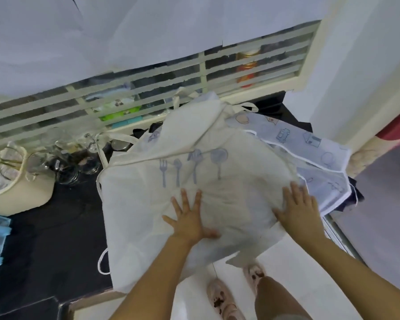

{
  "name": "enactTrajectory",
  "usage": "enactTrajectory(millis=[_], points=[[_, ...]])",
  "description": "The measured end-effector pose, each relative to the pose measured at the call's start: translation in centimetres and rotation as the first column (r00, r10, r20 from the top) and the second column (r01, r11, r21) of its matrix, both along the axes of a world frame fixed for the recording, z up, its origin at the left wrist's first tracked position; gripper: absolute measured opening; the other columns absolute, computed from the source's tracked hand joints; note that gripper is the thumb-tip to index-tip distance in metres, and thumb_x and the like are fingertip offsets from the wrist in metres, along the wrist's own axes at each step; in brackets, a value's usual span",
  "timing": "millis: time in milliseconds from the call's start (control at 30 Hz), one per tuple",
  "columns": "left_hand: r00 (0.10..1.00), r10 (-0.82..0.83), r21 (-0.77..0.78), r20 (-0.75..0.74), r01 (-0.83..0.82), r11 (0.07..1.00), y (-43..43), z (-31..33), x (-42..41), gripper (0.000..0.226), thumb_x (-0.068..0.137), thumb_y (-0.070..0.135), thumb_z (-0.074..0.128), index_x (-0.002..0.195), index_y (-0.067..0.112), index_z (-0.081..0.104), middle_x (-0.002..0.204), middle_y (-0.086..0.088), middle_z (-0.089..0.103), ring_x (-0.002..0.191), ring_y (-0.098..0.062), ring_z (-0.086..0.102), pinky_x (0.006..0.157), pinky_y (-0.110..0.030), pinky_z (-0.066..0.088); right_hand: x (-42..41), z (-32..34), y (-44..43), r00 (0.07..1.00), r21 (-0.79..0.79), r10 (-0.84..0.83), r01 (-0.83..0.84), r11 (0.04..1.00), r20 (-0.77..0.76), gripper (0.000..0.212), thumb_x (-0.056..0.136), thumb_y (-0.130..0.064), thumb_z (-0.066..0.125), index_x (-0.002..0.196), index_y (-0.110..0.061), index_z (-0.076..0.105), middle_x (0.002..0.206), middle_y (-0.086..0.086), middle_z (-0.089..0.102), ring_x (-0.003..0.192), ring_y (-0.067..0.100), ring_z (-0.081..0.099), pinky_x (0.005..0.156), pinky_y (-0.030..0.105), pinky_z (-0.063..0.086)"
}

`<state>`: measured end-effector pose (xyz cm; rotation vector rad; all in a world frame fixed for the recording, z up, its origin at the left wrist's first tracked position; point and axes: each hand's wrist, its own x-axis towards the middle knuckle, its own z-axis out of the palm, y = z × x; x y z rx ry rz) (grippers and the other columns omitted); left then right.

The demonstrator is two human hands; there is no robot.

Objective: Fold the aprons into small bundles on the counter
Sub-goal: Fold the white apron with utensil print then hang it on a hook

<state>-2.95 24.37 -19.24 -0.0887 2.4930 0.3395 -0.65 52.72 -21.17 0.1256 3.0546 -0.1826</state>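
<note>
Left hand (189, 218) and right hand (298, 211) press the apron (148, 199), fingers spread, but its overhanging hem could drag it off the counter (44, 227).

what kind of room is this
Most likely a home kitchen: a dark counter, glass jars standing below a louvred window, and a cream apron printed with a fork and spoons spread on the counter.

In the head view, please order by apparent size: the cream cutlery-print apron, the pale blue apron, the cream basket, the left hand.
1. cream apron, clearly largest.
2. pale blue apron, partly covered.
3. cream basket and left hand look alike; the frame edge cuts the basket, so no ranking.
</note>
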Motion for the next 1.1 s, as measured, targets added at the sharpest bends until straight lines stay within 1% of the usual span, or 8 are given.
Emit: enactTrajectory(millis=[200, 400, 500, 600, 733, 800, 900, 1100], points=[[0.996, 0.017, 0.060, -0.086, -0.012, 0.998, -0.5, -0.1, 0.7, 0.132, 0.057, 0.071, 0.073, 0.147, 0.041, -0.019, 0.152, -0.002, -0.037, 0.139, -0.037, -0.031, 0.103, -0.074, 0.000, 2.9, 1.8, 0.5, 0.884, -0.429, -0.462, 0.391, 0.814, -0.070, 0.051, 0.072, -0.026, 0.082, 0.104, -0.001, 0.051, 0.104, 0.019, 0.052, 0.095, 0.038, 0.050, 0.079, 0.044, 0.043], [0.981, 0.071, -0.005, -0.179, -0.073, 0.997, 1.4, 0.7, 2.3, 0.119, 0.071, 0.060, 0.071, 0.152, 0.026, -0.010, 0.155, -0.016, -0.026, 0.142, -0.044, -0.015, 0.112, -0.061, 0.003, 6.3, 1.6, -3.2, 0.806, -0.359, -0.337, 0.536, 0.764, 0.486, 0.038, 0.090, -0.050, 0.055, 0.074, -0.016, 0.050, 0.072, 0.003, 0.059, 0.071, 0.026, 0.065, 0.062, 0.029, 0.047], [0.914, 0.132, 0.056, -0.384, -0.119, 0.991, 3.1, 1.1, 4.7, 0.081, 0.085, 0.028, 0.068, 0.150, 0.013, 0.021, 0.155, -0.024, 0.009, 0.142, -0.044, 0.015, 0.112, -0.050, 0.019, 7.2, 1.3, -3.6, 0.702, -0.478, -0.290, 0.676, 0.561, 0.651, 0.057, 0.085, -0.062, 0.054, 0.077, -0.006, 0.056, 0.069, 0.009, 0.065, 0.058, 0.021, 0.066, 0.055, 0.027, 0.053], [0.806, 0.273, 0.271, -0.525, -0.146, 0.952, 4.9, 1.2, 7.4, 0.046, 0.082, 0.001, 0.058, 0.127, 0.008, 0.053, 0.121, -0.016, 0.053, 0.108, -0.032, 0.053, 0.092, -0.038, 0.044, 6.4, 1.3, -3.5, 0.710, -0.548, -0.292, 0.690, 0.473, 0.641, 0.057, 0.084, -0.067, 0.052, 0.081, -0.010, 0.054, 0.080, 0.011, 0.065, 0.067, 0.026, 0.067, 0.056, 0.030, 0.054], [0.864, 0.443, 0.466, -0.238, -0.298, 0.833, 6.2, 0.7, 10.5, 0.011, 0.089, 0.010, 0.055, 0.096, 0.017, 0.060, 0.078, 0.005, 0.059, 0.071, -0.008, 0.055, 0.064, -0.013, 0.042, 4.9, 1.0, -2.7, 0.796, -0.532, -0.330, 0.591, 0.606, 0.508, 0.036, 0.089, -0.044, 0.048, 0.085, -0.009, 0.055, 0.098, 0.016, 0.067, 0.089, 0.034, 0.066, 0.082, 0.041, 0.056], [0.805, 0.593, 0.557, 0.000, -0.492, 0.669, 6.5, -0.2, 11.6, 0.012, 0.090, 0.012, 0.057, 0.079, 0.015, 0.061, 0.076, -0.001, 0.060, 0.066, -0.011, 0.054, 0.060, -0.018, 0.042, 4.6, 1.6, -2.2, 0.811, -0.513, -0.313, 0.563, 0.648, 0.494, 0.017, 0.089, -0.020, 0.049, 0.079, -0.006, 0.050, 0.101, 0.019, 0.066, 0.092, 0.034, 0.065, 0.079, 0.035, 0.054], [0.452, 0.712, 0.523, 0.537, -0.841, 0.140, 7.8, -1.2, 13.6, 0.018, 0.088, 0.027, 0.066, 0.093, 0.011, 0.060, 0.090, -0.009, 0.056, 0.072, -0.019, 0.052, 0.062, -0.028, 0.043, 4.9, 3.1, -1.4, 0.837, -0.562, -0.260, 0.523, 0.641, 0.482, 0.012, 0.088, -0.002, 0.046, 0.076, -0.004, 0.049, 0.093, 0.020, 0.059, 0.085, 0.030, 0.058, 0.064, 0.029, 0.046], [-0.065, 0.396, 0.115, 0.916, -0.903, -0.414, 11.3, -4.2, 17.6, 0.132, 0.037, 0.068, 0.086, 0.145, 0.015, 0.032, 0.144, -0.019, 0.037, 0.126, -0.047, 0.039, 0.099, -0.066, 0.031, 7.7, 7.4, 1.3, 0.760, -0.763, 0.066, 0.641, 0.085, 0.647, 0.040, 0.080, 0.017, 0.037, 0.112, 0.004, 0.059, 0.105, 0.018, 0.065, 0.088, 0.028, 0.061, 0.075, 0.035, 0.056]])
